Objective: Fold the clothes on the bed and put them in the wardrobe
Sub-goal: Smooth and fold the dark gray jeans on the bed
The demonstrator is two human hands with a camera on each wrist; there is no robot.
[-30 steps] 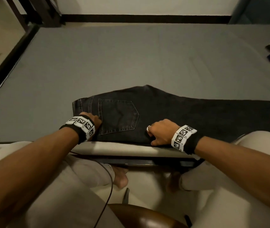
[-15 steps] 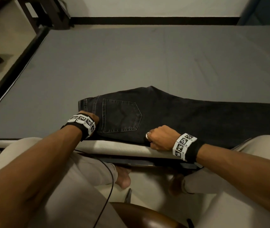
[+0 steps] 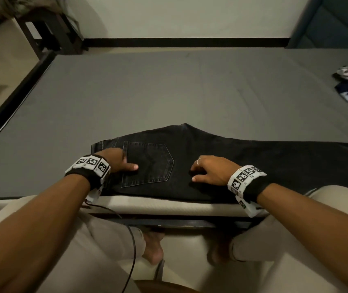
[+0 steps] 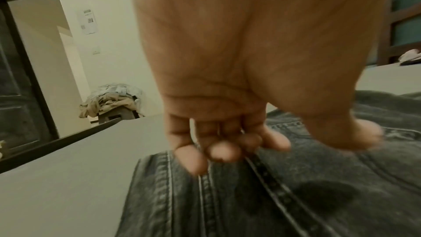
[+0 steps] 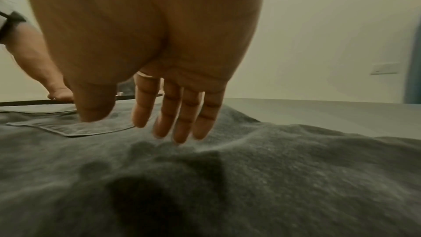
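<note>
A: Jeans (image 3: 211, 163) lie along the near edge of the bed (image 3: 169, 92). From the head view, both hands were gripping that edge a second ago; now the left hand (image 3: 116, 160) and right hand (image 3: 211, 171) rest on top, so smoothing before the fold, I'd judge.

B: Left wrist view?

A: Fingers (image 4: 193, 158) loosely curled, blurred, holding nothing, over the waistband.

B: Right wrist?

A: Fingers (image 5: 182, 123) straight, spread slightly, tips at the denim. The legs run out of frame; no wardrobe is plainly in view.
</note>
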